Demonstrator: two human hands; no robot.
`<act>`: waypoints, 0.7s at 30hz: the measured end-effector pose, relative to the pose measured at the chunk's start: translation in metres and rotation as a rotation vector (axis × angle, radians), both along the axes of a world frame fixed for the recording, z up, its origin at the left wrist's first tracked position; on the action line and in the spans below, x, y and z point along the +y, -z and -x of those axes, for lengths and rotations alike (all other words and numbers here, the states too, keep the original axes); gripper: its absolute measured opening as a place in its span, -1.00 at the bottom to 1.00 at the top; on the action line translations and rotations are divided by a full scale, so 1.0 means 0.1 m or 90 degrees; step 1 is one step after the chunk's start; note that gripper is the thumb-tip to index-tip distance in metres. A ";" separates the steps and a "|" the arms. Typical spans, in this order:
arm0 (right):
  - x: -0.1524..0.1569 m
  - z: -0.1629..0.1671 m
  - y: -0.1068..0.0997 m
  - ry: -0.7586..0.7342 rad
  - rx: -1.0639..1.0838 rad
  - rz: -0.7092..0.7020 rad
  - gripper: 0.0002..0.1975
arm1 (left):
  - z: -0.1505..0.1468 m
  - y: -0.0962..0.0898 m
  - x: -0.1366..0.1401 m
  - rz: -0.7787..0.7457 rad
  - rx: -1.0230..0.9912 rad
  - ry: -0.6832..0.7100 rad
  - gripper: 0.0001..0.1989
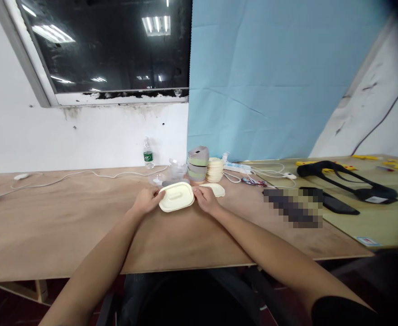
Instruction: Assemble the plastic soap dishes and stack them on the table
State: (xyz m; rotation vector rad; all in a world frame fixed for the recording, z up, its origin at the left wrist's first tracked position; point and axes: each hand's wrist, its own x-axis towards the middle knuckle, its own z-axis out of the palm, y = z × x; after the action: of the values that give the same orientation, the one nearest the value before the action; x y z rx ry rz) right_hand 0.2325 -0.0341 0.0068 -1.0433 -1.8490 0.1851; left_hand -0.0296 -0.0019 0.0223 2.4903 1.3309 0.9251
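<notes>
Both ends of the cream lid [176,197] are grasped — left by the left hand [147,200], right by the right hand [206,199] — over the bench [66,222], nearer than the cream stack [215,170].

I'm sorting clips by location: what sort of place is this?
Probably a makeshift workshop or small assembly space: a plain wooden worktop, stacked cream pieces, and tube lights reflected in the dark window.
</notes>
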 end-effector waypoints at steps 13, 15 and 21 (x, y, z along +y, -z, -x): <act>0.17 -0.08 0.04 0.152 -0.171 -0.061 -0.64 | 0.01 0.09 0.06 0.107 0.104 0.030 -0.46; 0.19 -0.06 0.07 0.161 -0.217 -0.062 -0.54 | 0.01 0.10 0.07 0.093 0.083 -0.001 -0.47; 0.18 0.01 0.13 0.177 -0.320 -0.006 -0.47 | -0.01 0.17 0.14 0.084 -0.008 -0.052 -0.37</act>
State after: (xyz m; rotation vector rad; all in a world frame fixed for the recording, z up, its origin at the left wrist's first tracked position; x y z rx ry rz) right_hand 0.2319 -0.0156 -0.0062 -1.4193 -2.1075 -0.2761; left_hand -0.0284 0.0122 0.0049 2.3441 1.4506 0.8389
